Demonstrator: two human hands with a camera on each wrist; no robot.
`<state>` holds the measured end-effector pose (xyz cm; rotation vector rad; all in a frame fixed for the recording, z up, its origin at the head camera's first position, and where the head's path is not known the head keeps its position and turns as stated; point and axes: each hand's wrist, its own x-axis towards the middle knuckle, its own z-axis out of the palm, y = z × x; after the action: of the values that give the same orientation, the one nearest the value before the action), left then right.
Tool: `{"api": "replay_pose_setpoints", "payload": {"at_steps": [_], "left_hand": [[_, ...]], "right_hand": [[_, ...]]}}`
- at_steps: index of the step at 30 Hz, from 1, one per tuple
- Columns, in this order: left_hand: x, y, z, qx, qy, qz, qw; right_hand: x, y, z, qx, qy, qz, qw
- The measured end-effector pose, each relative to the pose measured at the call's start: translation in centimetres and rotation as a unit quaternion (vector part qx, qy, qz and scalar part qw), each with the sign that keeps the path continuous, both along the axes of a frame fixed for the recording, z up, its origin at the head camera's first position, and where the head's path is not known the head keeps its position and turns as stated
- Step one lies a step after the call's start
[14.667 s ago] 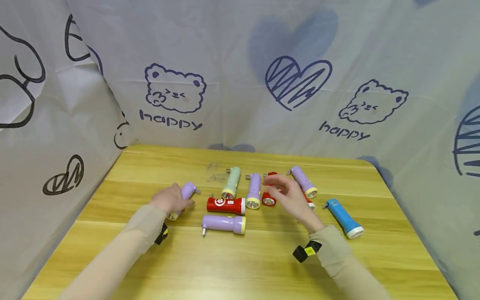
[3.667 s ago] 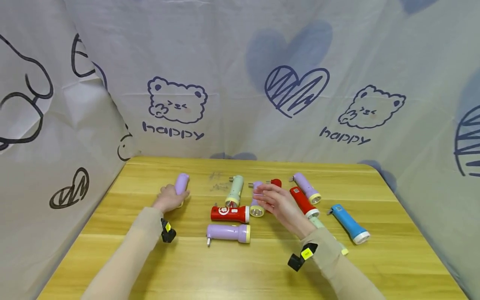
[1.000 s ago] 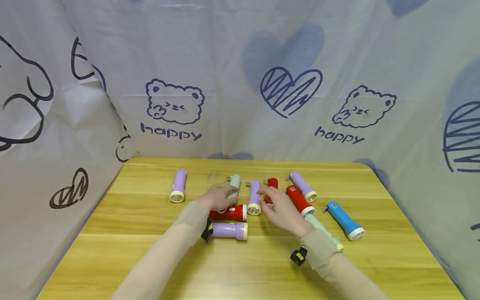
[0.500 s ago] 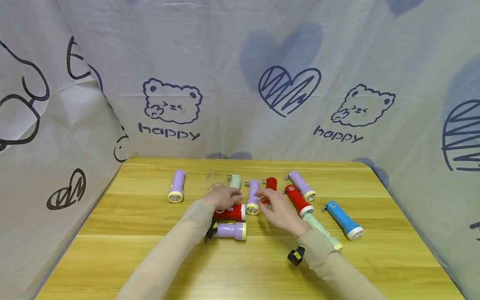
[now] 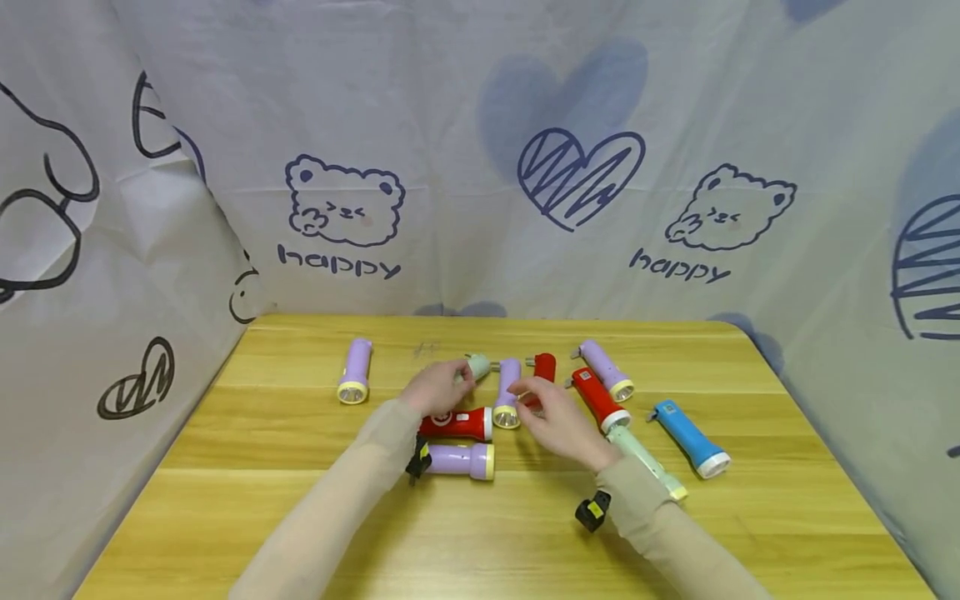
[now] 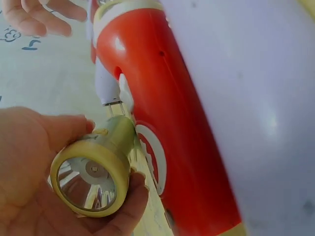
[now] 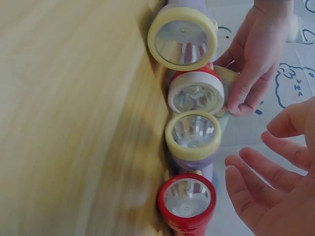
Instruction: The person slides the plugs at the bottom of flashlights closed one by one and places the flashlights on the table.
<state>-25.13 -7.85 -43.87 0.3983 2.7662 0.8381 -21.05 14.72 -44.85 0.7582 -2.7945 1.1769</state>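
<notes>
Head view: left hand (image 5: 437,388) pinched mint-green flashlight (image 5: 478,366), 1 o'clock from emblem-marked red flashlight (image 5: 472,424); right hand (image 5: 559,422), fingers loose, held nothing. Firm pinch, clear of the red one, seemed best.

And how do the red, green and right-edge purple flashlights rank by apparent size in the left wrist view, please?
1. Purple flashlight, partly out of view
2. Red flashlight
3. Green flashlight
Nearness probably enlarges the purple one.

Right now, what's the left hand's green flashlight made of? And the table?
The green flashlight looks like smooth, evenly coloured plastic; its mirror-bright reflector may be metal-coated. The table seems wood or wood-look laminate, satiny, with streaky grain.
</notes>
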Motion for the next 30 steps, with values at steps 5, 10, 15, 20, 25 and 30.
{"api": "replay_pose_setpoints", "payload": {"at_steps": [5, 10, 15, 20, 25, 30], "left_hand": [[0.2, -0.7, -0.3, 0.023, 0.018, 0.01, 0.9995], [0.7, -0.8, -0.1, 0.047, 0.051, 0.02, 0.9974], [1.5, -0.8, 0.6, 0.099, 0.071, 0.039, 0.9918], [2.3, -1.0, 1.0, 0.138, 0.077, 0.051, 0.9861], [3.2, -1.3, 1.1, 0.191, 0.073, 0.052, 0.9775], [4.2, -1.5, 1.1, 0.242, 0.062, 0.05, 0.9669]], "right_hand": [[-0.2, 0.0, 0.4, -0.016, 0.001, -0.01, 1.0], [-0.4, 0.0, 0.6, -0.064, -0.009, -0.027, 0.998], [-0.7, -0.3, 0.8, -0.113, -0.004, -0.04, 0.993], [-0.9, -0.5, 1.0, -0.148, 0.004, -0.05, 0.988], [-0.8, -0.8, 1.1, -0.197, -0.02, -0.064, 0.978], [-0.7, -1.3, 1.3, -0.228, -0.029, -0.066, 0.971]]}}
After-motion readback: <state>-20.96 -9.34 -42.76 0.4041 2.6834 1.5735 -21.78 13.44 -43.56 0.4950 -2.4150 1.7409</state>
